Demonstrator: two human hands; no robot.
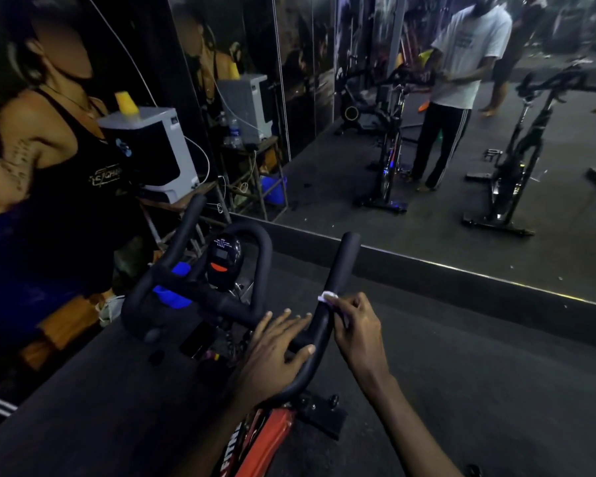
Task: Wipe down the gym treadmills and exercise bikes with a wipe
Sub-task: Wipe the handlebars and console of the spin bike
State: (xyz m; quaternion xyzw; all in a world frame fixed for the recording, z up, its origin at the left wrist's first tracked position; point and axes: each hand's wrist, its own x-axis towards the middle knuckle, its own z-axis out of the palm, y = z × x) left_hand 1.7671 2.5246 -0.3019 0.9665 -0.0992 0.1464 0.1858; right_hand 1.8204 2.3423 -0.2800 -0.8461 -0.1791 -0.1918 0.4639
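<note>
**Setting:** gym, cardio area, dimly lit.

**Evidence:**
- One red-framed exercise bike (272, 438) in the foreground, with a black multi-grip handlebar (344, 263) and a small console (224, 261) with a display.
- Wall mirror (427, 218) along the far side, reaching down to a low ledge above the floor.
- Two spin bikes seen in the mirror, one (389, 160) beside a person (461, 63) in a white T-shirt and striped track trousers, the other (516, 160) standing apart.
- Dark matte flooring (461, 373) throughout.
- Fitness mural (66, 166) on the left wall: a figure in a black tank top.
- White appliance (159, 153) on a metal-legged stand, with a yellow cup (126, 103) on top.
- Water bottles (234, 132) and a blue bucket (272, 189) nearby.
</note>
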